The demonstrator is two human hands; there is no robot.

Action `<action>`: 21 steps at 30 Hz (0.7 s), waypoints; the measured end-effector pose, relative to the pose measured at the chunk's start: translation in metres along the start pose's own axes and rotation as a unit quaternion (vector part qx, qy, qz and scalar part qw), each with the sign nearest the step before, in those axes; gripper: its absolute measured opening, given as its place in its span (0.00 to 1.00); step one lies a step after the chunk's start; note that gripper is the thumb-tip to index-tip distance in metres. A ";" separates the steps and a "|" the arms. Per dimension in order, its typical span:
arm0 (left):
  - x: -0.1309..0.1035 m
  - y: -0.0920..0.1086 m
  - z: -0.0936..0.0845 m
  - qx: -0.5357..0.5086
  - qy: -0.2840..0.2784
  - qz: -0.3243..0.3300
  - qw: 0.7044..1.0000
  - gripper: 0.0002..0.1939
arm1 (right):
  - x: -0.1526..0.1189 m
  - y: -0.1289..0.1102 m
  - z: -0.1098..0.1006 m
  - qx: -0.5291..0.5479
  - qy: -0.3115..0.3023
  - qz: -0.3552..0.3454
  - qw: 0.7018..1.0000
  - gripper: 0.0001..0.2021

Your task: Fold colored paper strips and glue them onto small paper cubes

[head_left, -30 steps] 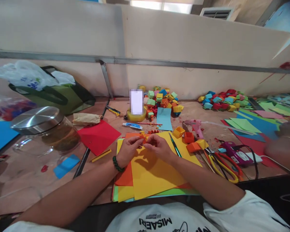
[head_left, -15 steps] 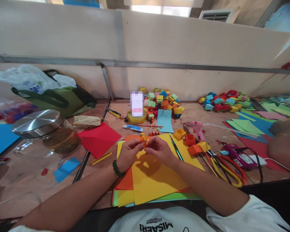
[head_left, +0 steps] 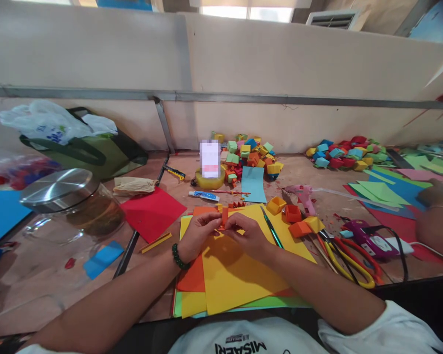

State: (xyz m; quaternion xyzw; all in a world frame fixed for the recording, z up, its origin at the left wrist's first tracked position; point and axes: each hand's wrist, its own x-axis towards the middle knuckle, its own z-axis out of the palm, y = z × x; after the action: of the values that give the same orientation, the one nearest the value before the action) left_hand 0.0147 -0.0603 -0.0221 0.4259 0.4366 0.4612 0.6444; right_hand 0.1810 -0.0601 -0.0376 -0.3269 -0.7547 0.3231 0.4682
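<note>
Between my two hands is a small orange paper piece (head_left: 225, 215), with one narrow strip standing upright. My left hand (head_left: 199, 235), with a dark beaded bracelet at the wrist, pinches it from the left. From the right, the fingertips of my right hand (head_left: 248, 235) are closed on the same piece; its lower part is partly hidden by fingers. Both hands are above a large yellow paper sheet (head_left: 243, 280), which lies on orange and green sheets. A green pen (head_left: 271, 226) rests on the yellow sheet, right of my right hand.
Small folded paper boxes (head_left: 292, 213), a pink glue gun (head_left: 303, 195) and scissors (head_left: 349, 265) lie to the right. A phone (head_left: 210, 160) stands ahead, beside a heap of paper cubes (head_left: 254, 157). Left is a lidded glass jar (head_left: 96, 211). Another person's hand (head_left: 437, 196) is at far right.
The orange paper piece has turned in my fingers, so a strip now stands upright between my hands. My hands stay in nearly the same place, and the view has shifted slightly.
</note>
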 end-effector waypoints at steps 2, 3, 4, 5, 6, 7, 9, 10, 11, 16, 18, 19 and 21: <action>-0.001 0.002 0.000 0.011 -0.034 -0.029 0.999 0.20 | 0.000 -0.001 -0.003 -0.058 0.008 -0.058 0.997 0.07; -0.002 0.003 0.000 0.019 -0.051 -0.040 0.998 0.21 | 0.000 -0.001 -0.005 -0.084 0.005 -0.078 0.993 0.07; -0.002 0.004 -0.001 0.027 -0.066 -0.045 0.996 0.21 | 0.000 -0.002 -0.006 -0.106 0.000 -0.092 0.990 0.07; -0.002 0.005 -0.001 0.034 -0.077 -0.046 0.995 0.22 | 0.000 -0.003 -0.007 -0.124 -0.005 -0.102 0.987 0.07; -0.002 0.005 -0.001 0.041 -0.084 -0.042 0.995 0.22 | 0.000 -0.004 -0.008 -0.141 -0.011 -0.109 0.984 0.07; -0.002 0.006 -0.001 0.048 -0.087 -0.033 0.994 0.22 | 0.000 -0.004 -0.009 -0.160 -0.016 -0.116 0.980 0.06; -0.002 0.005 0.000 0.066 -0.081 -0.008 0.994 0.23 | 0.000 -0.005 -0.009 -0.208 -0.018 -0.134 0.969 0.06; -0.002 0.004 0.000 0.076 -0.075 0.007 0.994 0.23 | 0.000 -0.005 -0.009 -0.236 -0.017 -0.146 0.961 0.06; -0.002 0.003 0.001 0.087 -0.067 0.021 0.994 0.23 | 0.000 -0.005 -0.009 -0.264 -0.015 -0.159 0.951 0.07; -0.005 0.000 0.005 0.097 -0.042 0.032 0.994 0.22 | 0.000 -0.008 -0.010 -0.332 -0.011 -0.200 0.922 0.10; -0.005 0.001 0.006 0.071 -0.038 0.010 0.997 0.22 | 0.001 -0.009 -0.011 -0.316 -0.010 -0.184 0.931 0.12; -0.005 0.001 0.006 0.053 -0.034 0.000 0.998 0.22 | 0.001 -0.009 -0.012 -0.300 -0.009 -0.171 0.939 0.12; -0.004 0.001 0.005 0.025 -0.026 -0.015 0.999 0.22 | 0.002 -0.008 -0.012 -0.261 -0.008 -0.141 0.955 0.13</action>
State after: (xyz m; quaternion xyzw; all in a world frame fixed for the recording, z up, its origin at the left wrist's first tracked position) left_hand 0.0188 -0.0653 -0.0192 0.4473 0.4370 0.4291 0.6517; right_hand 0.1902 -0.0611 -0.0265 -0.3257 -0.8548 0.0479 0.4012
